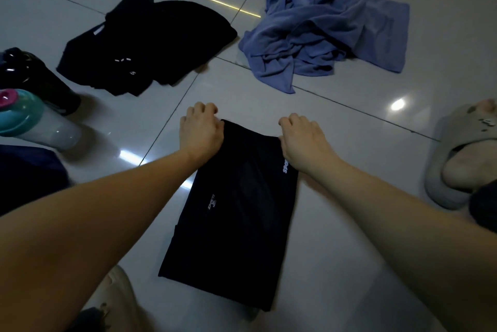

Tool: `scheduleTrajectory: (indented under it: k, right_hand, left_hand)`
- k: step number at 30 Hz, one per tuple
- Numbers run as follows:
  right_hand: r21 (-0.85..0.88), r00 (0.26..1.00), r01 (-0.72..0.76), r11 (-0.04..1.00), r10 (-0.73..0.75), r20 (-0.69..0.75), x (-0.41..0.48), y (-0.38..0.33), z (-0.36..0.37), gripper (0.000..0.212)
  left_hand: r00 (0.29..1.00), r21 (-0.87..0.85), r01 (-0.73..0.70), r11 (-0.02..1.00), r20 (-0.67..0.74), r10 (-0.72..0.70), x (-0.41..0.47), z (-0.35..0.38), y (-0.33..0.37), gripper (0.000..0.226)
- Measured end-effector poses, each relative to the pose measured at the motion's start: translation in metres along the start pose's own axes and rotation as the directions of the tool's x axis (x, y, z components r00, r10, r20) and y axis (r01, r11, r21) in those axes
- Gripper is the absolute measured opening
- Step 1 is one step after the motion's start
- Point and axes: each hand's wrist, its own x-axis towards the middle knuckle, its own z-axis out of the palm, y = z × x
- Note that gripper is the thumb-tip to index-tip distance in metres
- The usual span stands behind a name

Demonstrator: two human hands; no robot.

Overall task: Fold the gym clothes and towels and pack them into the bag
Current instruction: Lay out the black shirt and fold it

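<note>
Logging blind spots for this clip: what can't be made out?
Head view:
- Fingertips of left hand and right hand: curled behind knuckles at black garment's far edge.
- Dark blue fabric: cut off by left edge; bag or not, unclear.
- Black heap: too dark to separate pieces.
- Print on blue pile: too small.

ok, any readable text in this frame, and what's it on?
"Sports": white, on black garment edge by right hand; last letters unclear.
"SPORTS": small print mid-garment; mark beneath unreadable.
"S": lone letter on black pile.
Blue towel: dark prints, too blurred to read.
</note>
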Motion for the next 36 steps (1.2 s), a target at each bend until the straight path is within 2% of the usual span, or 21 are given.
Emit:
scheduleTrajectory:
  k: [1,2,3,4,5,7,10,13,15,18,20,22,23,25,27,28,29,31,33,35,36]
  right_hand:
    - [0.006,0.993,0.094,0.996,-0.093,-0.076,-0.010,-0.005,0.007,0.034]
    - [0.009,0.971,0.204,0.979,-0.201,-0.132,-0.022,-0.010,0.016,0.041]
    - [-0.006,0.943,0.308,0.951,-0.307,-0.126,-0.036,-0.014,0.025,0.050]
    - [-0.031,0.922,0.382,0.924,-0.383,-0.050,-0.050,-0.017,0.035,0.057]
    - [-0.051,0.912,0.409,0.911,-0.406,0.050,-0.062,-0.017,0.042,0.064]
    - [-0.062,0.936,0.327,0.943,-0.314,0.161,-0.078,-0.013,0.050,0.075]
    - [-0.054,0.982,0.084,0.995,-0.073,0.176,-0.091,-0.014,0.045,0.081]
    - [-0.032,0.972,0.079,0.996,-0.070,0.223,-0.112,-0.021,0.048,0.085]
    - [0.003,0.975,0.037,0.999,-0.037,0.219,-0.118,-0.020,0.049,0.086]
    - [0.053,0.978,-0.085,0.995,0.073,0.195,-0.115,-0.025,0.046,0.076]
    - [0.076,0.979,-0.071,0.995,0.055,0.198,-0.115,-0.028,0.046,0.072]
    - [0.054,0.975,-0.053,0.997,0.041,0.216,-0.116,-0.027,0.047,0.070]
    - [0.036,0.984,-0.048,0.998,0.041,0.175,-0.117,-0.025,0.047,0.068]
    - [0.002,0.997,0.004,1.000,-0.005,0.073,-0.117,-0.026,0.041,0.061]
    - [-0.055,0.989,0.148,0.987,-0.148,0.016,-0.121,-0.033,0.034,0.037]
    - [-0.062,0.975,0.224,0.973,-0.223,0.022,-0.127,-0.039,0.030,0.022]
    - [-0.044,0.959,0.277,0.960,-0.274,0.068,-0.132,-0.045,0.025,0.014]
    - [0.012,0.931,0.316,0.949,-0.312,0.190,-0.148,-0.061,0.016,0.016]
    - [0.021,0.894,0.363,0.932,-0.354,0.273,-0.167,-0.073,0.013,0.031]
    - [0.044,0.840,0.429,0.902,-0.417,0.346,-0.186,-0.084,0.012,0.045]
    - [0.055,0.808,0.453,0.890,-0.436,0.395,-0.195,-0.089,0.013,0.052]
  left_hand:
    - [0.994,-0.003,-0.096,0.995,-0.057,0.096,-0.014,0.000,-0.002,0.040]
    - [0.966,0.028,-0.249,0.968,-0.069,0.251,-0.030,0.002,-0.006,0.047]
    - [0.911,0.081,-0.408,0.909,-0.023,0.411,-0.046,0.007,-0.012,0.056]
    - [0.853,0.138,-0.522,0.842,0.062,0.519,-0.061,0.012,-0.021,0.065]
    - [0.826,0.191,-0.562,0.804,0.167,0.538,-0.072,0.018,-0.030,0.074]
    - [0.872,0.278,-0.470,0.838,0.293,0.392,-0.086,0.028,-0.043,0.085]
    - [0.932,0.343,-0.309,0.887,0.293,0.211,-0.098,0.030,-0.047,0.093]
    - [0.958,0.318,-0.218,0.922,0.252,0.140,-0.108,0.026,-0.052,0.092]
    - [0.979,0.265,-0.154,0.952,0.174,0.110,-0.113,0.022,-0.054,0.083]
    - [1.000,0.071,0.016,0.997,-0.010,-0.015,-0.116,0.015,-0.048,0.048]
    - [0.987,-0.064,0.160,0.985,-0.001,-0.160,-0.114,0.009,-0.041,0.040]
    - [0.980,-0.080,0.195,0.978,0.056,-0.190,-0.116,0.006,-0.039,0.040]
    - [0.990,-0.045,0.133,0.990,0.048,-0.131,-0.119,0.006,-0.042,0.039]
    - [0.993,0.046,-0.116,0.992,0.011,0.116,-0.128,0.000,-0.049,0.035]
    - [0.916,0.075,-0.399,0.914,0.077,0.394,-0.143,-0.010,-0.059,0.032]
    - [0.865,0.079,-0.494,0.866,0.146,0.480,-0.152,-0.013,-0.064,0.034]
    - [0.836,0.088,-0.529,0.844,0.225,0.501,-0.161,-0.016,-0.069,0.038]
    - [0.864,0.151,-0.443,0.884,0.336,0.375,-0.179,-0.020,-0.073,0.052]
    - [0.922,0.224,-0.256,0.940,0.350,0.168,-0.193,-0.020,-0.077,0.058]
    - [0.935,0.152,-0.035,0.988,0.353,-0.021,-0.206,-0.019,-0.076,0.060]
    - [0.912,0.089,0.096,0.991,0.390,-0.123,-0.210,-0.020,-0.075,0.061]
